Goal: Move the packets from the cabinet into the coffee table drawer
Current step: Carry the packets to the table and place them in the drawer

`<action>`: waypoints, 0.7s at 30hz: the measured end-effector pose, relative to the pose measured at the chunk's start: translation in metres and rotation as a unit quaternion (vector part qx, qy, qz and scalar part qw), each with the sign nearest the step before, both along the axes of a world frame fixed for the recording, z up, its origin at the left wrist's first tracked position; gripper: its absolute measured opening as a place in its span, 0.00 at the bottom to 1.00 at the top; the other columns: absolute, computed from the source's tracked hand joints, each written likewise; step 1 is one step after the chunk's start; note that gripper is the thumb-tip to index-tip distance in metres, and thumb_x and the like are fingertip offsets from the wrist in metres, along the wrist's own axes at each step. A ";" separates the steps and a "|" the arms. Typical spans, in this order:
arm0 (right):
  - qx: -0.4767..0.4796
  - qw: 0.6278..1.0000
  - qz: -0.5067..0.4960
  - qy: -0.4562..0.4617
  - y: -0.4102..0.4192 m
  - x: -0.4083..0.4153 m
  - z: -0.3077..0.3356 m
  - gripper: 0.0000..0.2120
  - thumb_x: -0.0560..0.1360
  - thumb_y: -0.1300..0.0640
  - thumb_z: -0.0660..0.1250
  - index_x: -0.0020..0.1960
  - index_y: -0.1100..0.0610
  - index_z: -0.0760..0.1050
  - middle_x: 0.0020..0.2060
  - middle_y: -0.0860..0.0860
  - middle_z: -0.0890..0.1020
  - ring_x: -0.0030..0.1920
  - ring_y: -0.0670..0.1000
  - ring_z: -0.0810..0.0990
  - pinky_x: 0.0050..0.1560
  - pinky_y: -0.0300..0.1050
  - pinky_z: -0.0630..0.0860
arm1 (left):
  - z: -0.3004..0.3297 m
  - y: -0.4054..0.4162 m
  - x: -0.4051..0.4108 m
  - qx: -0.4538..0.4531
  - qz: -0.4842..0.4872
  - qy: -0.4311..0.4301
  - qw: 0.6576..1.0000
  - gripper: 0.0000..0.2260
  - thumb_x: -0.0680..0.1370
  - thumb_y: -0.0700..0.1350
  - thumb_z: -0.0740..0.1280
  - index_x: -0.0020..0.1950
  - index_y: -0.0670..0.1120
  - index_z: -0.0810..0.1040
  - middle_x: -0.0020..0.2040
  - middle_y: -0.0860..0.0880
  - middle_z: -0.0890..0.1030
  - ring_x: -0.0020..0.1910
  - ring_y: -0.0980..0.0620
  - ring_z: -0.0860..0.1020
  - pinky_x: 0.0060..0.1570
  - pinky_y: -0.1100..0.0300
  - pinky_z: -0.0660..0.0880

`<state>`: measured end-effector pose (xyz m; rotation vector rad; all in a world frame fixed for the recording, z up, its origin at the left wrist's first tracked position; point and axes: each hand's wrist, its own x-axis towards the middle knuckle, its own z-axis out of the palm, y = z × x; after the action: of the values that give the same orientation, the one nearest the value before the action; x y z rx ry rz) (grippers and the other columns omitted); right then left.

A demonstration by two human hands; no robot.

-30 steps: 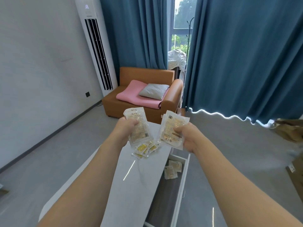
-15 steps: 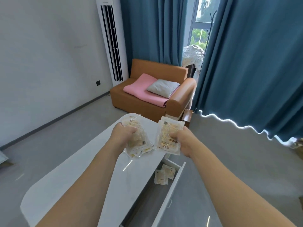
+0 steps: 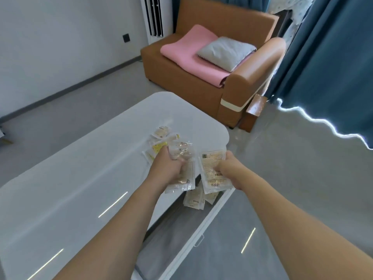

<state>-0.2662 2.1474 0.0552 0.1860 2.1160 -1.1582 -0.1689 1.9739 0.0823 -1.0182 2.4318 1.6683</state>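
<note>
Grey-floored room, white coffee table (image 3: 70,199) filling the lower left, its drawer (image 3: 181,229) pulled open at 6 o'clock from the hands. Left hand (image 3: 167,168) curled round a clear packet (image 3: 181,178), held just above the table's edge; right hand (image 3: 230,170) gripping a second packet (image 3: 212,168) directly over the drawer's far end. Earlier-delivered packets (image 3: 194,200) lying in the drawer just beneath, partly hidden. Loose small sachets (image 3: 161,138) on the tabletop at 11 o'clock from the left hand, apparently not yet in. Judgement: step in hand is the drop. Best done by lowering both packets below the drawer's rim before releasing, left one shifted toward 3 o'clock to clear the table's edge, laid flat beside the pile so closing does not snag. Orange sofa (image 3: 191,81) with pink blanket (image 3: 191,47) and grey cushion (image 3: 226,51) at 12 o'clock, blue curtain (image 3: 333,57) at 2 o'clock, well apart; nothing between hands and drawer.
</note>
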 end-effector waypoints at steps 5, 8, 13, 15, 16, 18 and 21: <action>0.039 0.998 0.055 0.011 0.012 -0.030 -0.165 0.21 0.76 0.68 0.55 0.68 0.56 0.61 0.50 0.52 0.75 0.50 0.53 0.76 0.48 0.51 0.77 | -0.183 0.025 -0.001 -0.042 -0.023 -0.043 0.998 0.08 0.78 0.49 0.64 0.55 0.52 0.69 0.47 0.50 0.79 0.42 0.52 0.78 0.39 0.54 0.76; 0.064 0.994 0.084 0.014 0.021 -0.039 -0.256 0.21 0.76 0.67 0.57 0.66 0.54 0.61 0.48 0.51 0.75 0.47 0.51 0.76 0.43 0.49 0.78 | -0.282 0.037 -0.001 -0.069 -0.042 -0.060 0.995 0.09 0.78 0.49 0.64 0.56 0.50 0.68 0.47 0.53 0.79 0.44 0.52 0.79 0.43 0.54 0.77; 0.098 0.986 0.133 0.030 0.016 -0.045 -0.380 0.27 0.75 0.66 0.59 0.71 0.54 0.58 0.48 0.53 0.75 0.48 0.53 0.77 0.49 0.53 0.80 | -0.420 0.049 -0.004 -0.089 -0.076 -0.066 0.991 0.04 0.76 0.48 0.63 0.49 0.52 0.70 0.43 0.55 0.79 0.38 0.57 0.77 0.31 0.61 0.68; 0.113 0.981 0.154 0.040 0.009 -0.046 -0.412 0.27 0.76 0.65 0.59 0.73 0.55 0.56 0.54 0.56 0.74 0.54 0.57 0.77 0.56 0.56 0.79 | -0.452 0.047 -0.008 -0.056 -0.081 -0.049 0.994 0.05 0.74 0.45 0.62 0.48 0.50 0.76 0.42 0.53 0.82 0.39 0.53 0.80 0.34 0.59 0.74; 0.128 0.977 0.165 0.047 0.004 -0.047 -0.424 0.26 0.77 0.64 0.58 0.73 0.58 0.54 0.60 0.58 0.73 0.59 0.59 0.75 0.60 0.58 0.76 | -0.463 0.044 -0.010 -0.043 -0.074 -0.045 0.995 0.07 0.73 0.44 0.62 0.46 0.48 0.79 0.41 0.51 0.83 0.40 0.51 0.82 0.36 0.59 0.76; 0.156 0.967 0.193 0.061 -0.003 -0.049 -0.443 0.25 0.78 0.62 0.56 0.73 0.62 0.54 0.65 0.60 0.69 0.63 0.60 0.72 0.63 0.57 0.73 | -0.482 0.037 -0.012 -0.020 -0.047 -0.046 0.998 0.07 0.75 0.43 0.64 0.46 0.48 0.83 0.41 0.51 0.85 0.41 0.52 0.83 0.38 0.61 0.78; 0.184 0.952 0.225 0.094 -0.008 -0.051 -0.461 0.18 0.77 0.62 0.57 0.66 0.60 0.62 0.48 0.57 0.76 0.44 0.53 0.78 0.40 0.46 0.77 | -0.508 0.032 -0.013 0.074 -0.021 -0.068 0.995 0.07 0.76 0.38 0.68 0.50 0.48 0.84 0.46 0.50 0.86 0.47 0.50 0.84 0.52 0.53 0.81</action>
<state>-0.3168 2.1395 -0.4059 -0.2398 2.3639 -0.5263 -0.1816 2.0062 -0.4254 -1.0170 2.1938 1.6774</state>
